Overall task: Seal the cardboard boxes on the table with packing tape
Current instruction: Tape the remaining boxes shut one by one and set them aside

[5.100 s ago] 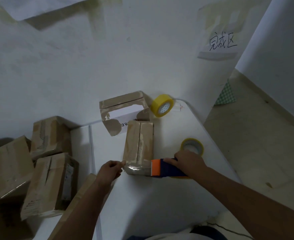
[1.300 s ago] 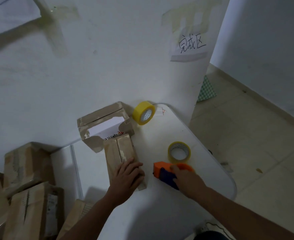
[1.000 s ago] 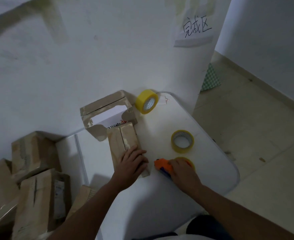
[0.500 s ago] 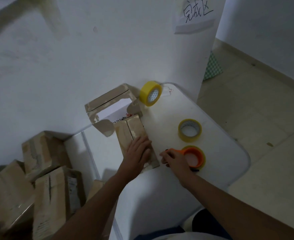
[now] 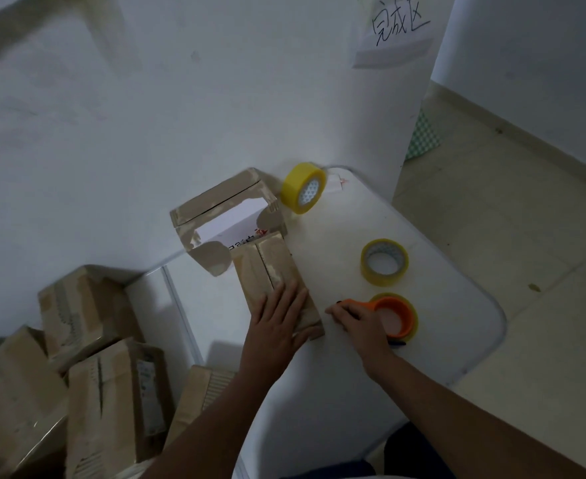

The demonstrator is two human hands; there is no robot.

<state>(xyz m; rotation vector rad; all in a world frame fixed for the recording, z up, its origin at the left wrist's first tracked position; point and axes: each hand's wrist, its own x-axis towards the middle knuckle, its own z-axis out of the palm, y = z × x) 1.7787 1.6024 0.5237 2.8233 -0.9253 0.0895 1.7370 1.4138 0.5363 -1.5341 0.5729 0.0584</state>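
Left hand [image 5: 279,319] flat, fingers straight, pressing on long brown cardboard box [image 5: 270,271] at middle of smooth white table [image 5: 457,326]. Shiny tape strip along box top. Right hand [image 5: 357,323] with fingers curled on orange tape dispenser [image 5: 396,314], just right of box. Round yellow tape roll [image 5: 384,261] flat nearby. Another roll [image 5: 303,188] on edge by wall. Open torn box [image 5: 222,216] behind.

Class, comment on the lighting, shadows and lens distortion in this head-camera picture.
Head view: dim, bluish light, with no glare; a soft shadow falls under the left hand pressing the taped brown cardboard box; the wide lens bows the white table's rim; the stacked boxes lower left sit in murk.
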